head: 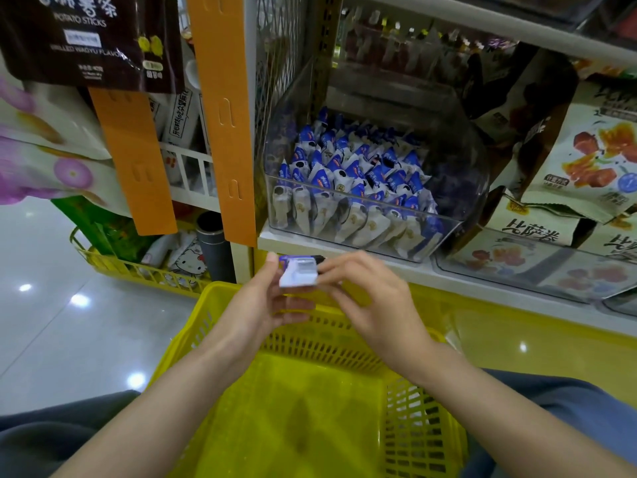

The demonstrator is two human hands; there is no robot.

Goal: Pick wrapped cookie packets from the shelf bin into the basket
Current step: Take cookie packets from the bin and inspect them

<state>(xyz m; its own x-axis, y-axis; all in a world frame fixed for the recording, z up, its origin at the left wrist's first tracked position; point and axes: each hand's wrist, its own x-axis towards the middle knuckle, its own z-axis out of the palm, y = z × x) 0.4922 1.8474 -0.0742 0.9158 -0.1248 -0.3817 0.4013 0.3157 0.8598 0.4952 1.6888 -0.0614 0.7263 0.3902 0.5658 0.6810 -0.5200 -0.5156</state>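
Note:
A clear plastic shelf bin (462, 167) holds several blue-and-white wrapped cookie packets (351, 177). Just below the shelf edge, one cookie packet (298, 272) is held between both hands above the far rim of the yellow basket (213, 343). My left hand (267, 301) pinches the packet's left side with thumb up along its edge. My right hand (365, 291) pinches its right side with the fingertips. The basket sits on my lap, and no packets are visible on its floor.
Snack bags (582, 174) fill the bin to the right. An orange hanging strip (220, 108) and potato stick bags (93, 39) hang to the left. A second yellow basket (138, 267) with goods stands on the glossy tiled floor (51, 305).

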